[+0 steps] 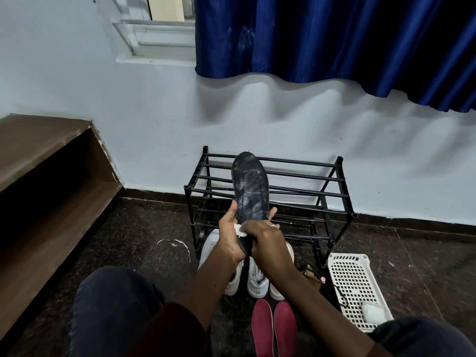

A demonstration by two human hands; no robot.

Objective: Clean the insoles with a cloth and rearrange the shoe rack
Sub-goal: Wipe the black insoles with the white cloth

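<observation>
A black insole (pixel 251 188) with pale smears stands upright in front of the black metal shoe rack (pixel 332 199). My left hand (pixel 230 234) grips its lower part from below, thumb on the left edge and fingertips on the right edge. My right hand (pixel 265 240) pinches a small white cloth (pixel 239 230) against the heel end of the insole. The rack's shelves hold no shoes.
White sneakers (pixel 253 274) stand on the dark floor below my hands, with a pair of red slip-ons (pixel 273 328) nearer me. A white perforated basket (pixel 356 287) lies at the right of the rack. A brown wooden shelf (pixel 38 181) runs along the left wall.
</observation>
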